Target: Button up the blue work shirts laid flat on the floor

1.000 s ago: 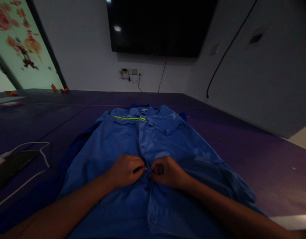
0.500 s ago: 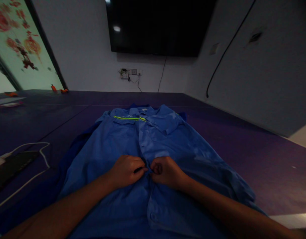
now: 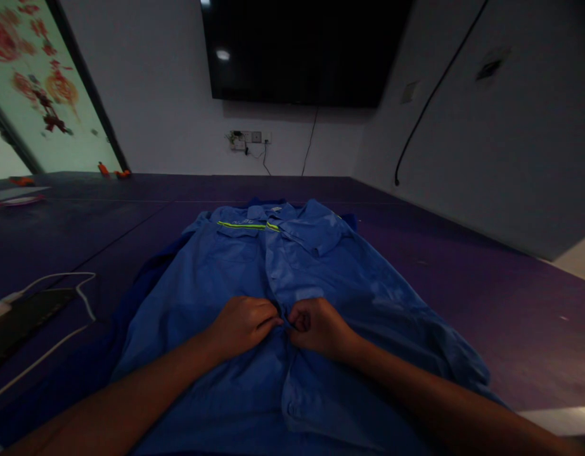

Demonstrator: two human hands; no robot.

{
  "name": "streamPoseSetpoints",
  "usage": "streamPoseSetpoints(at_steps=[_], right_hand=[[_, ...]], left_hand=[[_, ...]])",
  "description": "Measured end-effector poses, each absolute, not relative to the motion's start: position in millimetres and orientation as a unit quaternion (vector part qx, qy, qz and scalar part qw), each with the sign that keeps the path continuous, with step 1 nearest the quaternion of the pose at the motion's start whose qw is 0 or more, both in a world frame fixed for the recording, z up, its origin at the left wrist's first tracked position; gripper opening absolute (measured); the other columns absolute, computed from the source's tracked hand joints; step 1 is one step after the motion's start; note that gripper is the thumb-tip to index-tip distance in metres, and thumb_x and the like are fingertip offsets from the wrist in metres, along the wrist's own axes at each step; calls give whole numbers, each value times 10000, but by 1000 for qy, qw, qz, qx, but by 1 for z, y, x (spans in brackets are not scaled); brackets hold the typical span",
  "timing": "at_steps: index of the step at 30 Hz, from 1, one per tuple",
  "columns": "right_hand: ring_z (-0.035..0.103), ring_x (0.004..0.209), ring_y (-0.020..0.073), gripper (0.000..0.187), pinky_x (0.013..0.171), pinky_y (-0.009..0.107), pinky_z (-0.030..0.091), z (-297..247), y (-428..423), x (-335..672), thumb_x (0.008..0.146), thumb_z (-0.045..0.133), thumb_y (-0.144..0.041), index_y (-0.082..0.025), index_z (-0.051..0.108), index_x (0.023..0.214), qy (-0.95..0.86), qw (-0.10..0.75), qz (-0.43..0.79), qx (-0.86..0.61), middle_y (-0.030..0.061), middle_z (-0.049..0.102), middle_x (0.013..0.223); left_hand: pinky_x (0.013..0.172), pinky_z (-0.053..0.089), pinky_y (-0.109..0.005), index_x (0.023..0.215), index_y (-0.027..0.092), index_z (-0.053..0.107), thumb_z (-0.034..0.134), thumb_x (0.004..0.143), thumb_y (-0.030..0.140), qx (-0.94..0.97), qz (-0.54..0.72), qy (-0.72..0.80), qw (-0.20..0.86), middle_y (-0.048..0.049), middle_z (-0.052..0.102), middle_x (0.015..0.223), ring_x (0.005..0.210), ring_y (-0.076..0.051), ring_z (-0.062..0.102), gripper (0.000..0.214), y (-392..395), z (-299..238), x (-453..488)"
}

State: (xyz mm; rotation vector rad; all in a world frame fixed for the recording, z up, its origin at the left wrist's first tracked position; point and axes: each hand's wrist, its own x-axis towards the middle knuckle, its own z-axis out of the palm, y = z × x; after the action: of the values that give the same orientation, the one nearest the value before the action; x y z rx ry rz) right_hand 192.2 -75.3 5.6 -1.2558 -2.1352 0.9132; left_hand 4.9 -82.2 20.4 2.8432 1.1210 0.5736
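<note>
A blue work shirt [image 3: 292, 272] with a yellow-green reflective stripe near the collar lies flat, front up, on a dark purple surface [image 3: 487, 291]. My left hand [image 3: 242, 324] and my right hand [image 3: 318, 326] meet at the shirt's front placket about halfway down. Both are curled, fingertips pinching the cloth edges at the placket. Whatever small part sits between the fingertips is hidden. A button shows lower on the placket, near my right forearm.
A dark phone [image 3: 21, 316] with a white cable [image 3: 78, 288] lies at the left edge. A black screen [image 3: 306, 50] hangs on the back wall above a wall socket [image 3: 249, 137]. Papers [image 3: 16, 195] lie at the far left.
My hands stay at the same spot on the placket. The fingertips have closed slightly together; the shirt has barely shifted.
</note>
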Motion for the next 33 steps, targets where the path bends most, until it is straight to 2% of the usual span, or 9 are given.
streamPoseSetpoints(at_steps=[11,21,24,28,33], right_hand=[[437,440,54,87,398,157,264,9,-78,188,550,586,-73,-153,572,582,-782,249,333,-465,-56,499,483],[392,409,44,74,385,157,244,15,-79,190,592,551,-94,-156,512,587,-769,292,354,-445,-68,452,461],[376,410,44,101,383,158,237,21,-81,190,621,526,-112,-161,459,565,-754,314,370,-442,-71,416,447],[366,411,47,133,384,161,243,24,-83,189,659,515,-154,-168,429,558,-740,343,372,-443,-70,389,439],[355,440,51,161,412,168,278,24,-84,189,710,521,-226,-164,442,584,-734,389,341,-441,-63,371,474]], left_hand=[[549,346,-206,728,148,563,439,853,251,908,185,374,34,-4,579,673,611,-105,527,205,-74,16,5],[533,337,-194,667,145,566,467,821,260,882,240,393,97,8,549,614,559,-80,486,216,-84,24,6],[485,295,-184,562,136,497,491,797,284,866,262,396,159,36,459,517,487,-57,412,278,-90,28,8],[431,241,-180,464,140,386,483,788,428,852,229,360,303,66,322,434,418,-35,308,444,-96,32,10],[386,206,-183,473,140,415,570,678,548,843,116,333,406,70,340,421,406,-34,302,482,-105,35,12]])
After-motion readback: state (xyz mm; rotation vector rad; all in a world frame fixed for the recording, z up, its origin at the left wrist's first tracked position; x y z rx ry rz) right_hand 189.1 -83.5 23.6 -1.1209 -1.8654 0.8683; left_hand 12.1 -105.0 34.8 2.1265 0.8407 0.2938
